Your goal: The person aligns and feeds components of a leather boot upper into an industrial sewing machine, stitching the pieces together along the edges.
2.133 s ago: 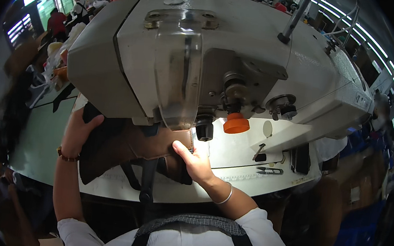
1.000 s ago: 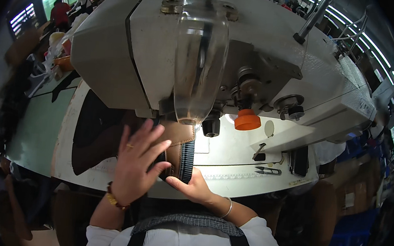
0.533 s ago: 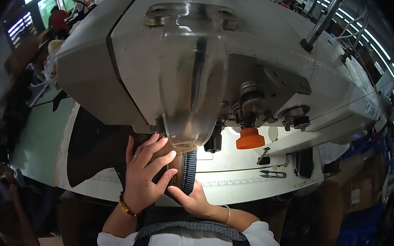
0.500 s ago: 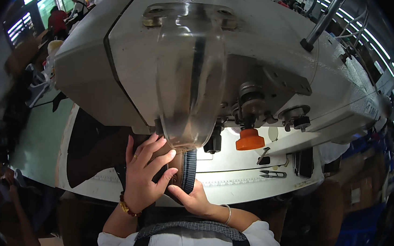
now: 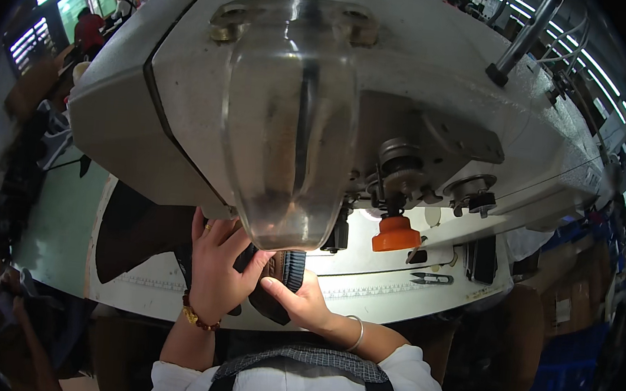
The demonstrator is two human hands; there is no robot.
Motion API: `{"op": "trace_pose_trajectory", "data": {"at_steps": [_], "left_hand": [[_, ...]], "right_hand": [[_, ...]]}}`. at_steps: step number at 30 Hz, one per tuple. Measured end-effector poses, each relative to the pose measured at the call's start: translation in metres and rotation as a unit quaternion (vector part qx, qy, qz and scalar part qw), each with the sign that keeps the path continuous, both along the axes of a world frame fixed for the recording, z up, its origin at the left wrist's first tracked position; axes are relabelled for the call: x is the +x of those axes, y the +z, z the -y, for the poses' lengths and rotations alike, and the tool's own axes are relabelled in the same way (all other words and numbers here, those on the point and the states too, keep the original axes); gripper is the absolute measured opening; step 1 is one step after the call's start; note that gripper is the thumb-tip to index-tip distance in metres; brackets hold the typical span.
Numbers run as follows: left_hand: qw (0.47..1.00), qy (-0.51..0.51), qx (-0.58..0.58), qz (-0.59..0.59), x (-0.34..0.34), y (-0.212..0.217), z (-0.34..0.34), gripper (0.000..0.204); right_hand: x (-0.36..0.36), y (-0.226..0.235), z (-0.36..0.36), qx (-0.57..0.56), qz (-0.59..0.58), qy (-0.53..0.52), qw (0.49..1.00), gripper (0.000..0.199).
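Observation:
A sewing machine (image 5: 188, 88) fills the view's upper middle, its clear plastic guard (image 5: 287, 148) hanging over the work. Below it lies a dark brown fabric piece (image 5: 131, 232) with a ribbed dark blue band (image 5: 293, 270) at its right edge. My left hand (image 5: 218, 273) rests on the fabric with fingers stretched forward and thumb apart; its fingertips are partly hidden by the machine head. My right hand (image 5: 305, 301) pinches the near end of the band, thumb on top and fingers underneath. The guard hides the needle area.
An orange knob (image 5: 396, 235) juts down right of the guard. Thread snips (image 5: 432, 279) lie near a ruler strip (image 5: 372, 290) printed along the table edge. A black phone-like slab (image 5: 481, 261) is at the right. Blue crates (image 5: 561, 377) stand lower right; people work far left.
My left hand has slid forward, further beneath the machine head. The band has gone deeper under the guard, and more dark fabric shows at its near end. The machine looks closer.

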State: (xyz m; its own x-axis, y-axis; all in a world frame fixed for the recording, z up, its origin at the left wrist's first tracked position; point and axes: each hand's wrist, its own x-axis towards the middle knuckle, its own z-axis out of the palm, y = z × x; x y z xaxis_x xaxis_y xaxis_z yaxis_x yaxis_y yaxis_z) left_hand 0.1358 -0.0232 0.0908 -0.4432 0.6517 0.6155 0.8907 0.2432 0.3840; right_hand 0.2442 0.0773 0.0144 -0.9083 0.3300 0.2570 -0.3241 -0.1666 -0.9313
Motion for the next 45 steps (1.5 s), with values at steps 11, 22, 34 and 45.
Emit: {"op": "trace_pose_trajectory", "data": {"at_steps": [11, 22, 34, 45], "left_hand": [[1.0, 0.002, 0.02, -0.001, -0.005, -0.005, -0.002, 0.023], [0.999, 0.01, 0.041, -0.007, -0.009, -0.005, -0.009, 0.023], [0.997, -0.015, 0.074, 0.012, -0.022, -0.012, -0.012, 0.023], [0.972, 0.143, 0.183, 0.024, -0.052, 0.016, 0.047, 0.014]], "right_hand": [[-0.004, -0.001, -0.004, -0.017, 0.003, 0.007, 1.0, 0.012], [-0.013, 0.0, -0.012, -0.025, -0.021, -0.009, 0.999, 0.014], [-0.019, -0.002, -0.015, 0.002, -0.026, -0.026, 0.999, 0.02], [-0.019, -0.009, -0.021, 0.009, -0.024, -0.004, 1.0, 0.026]]}}
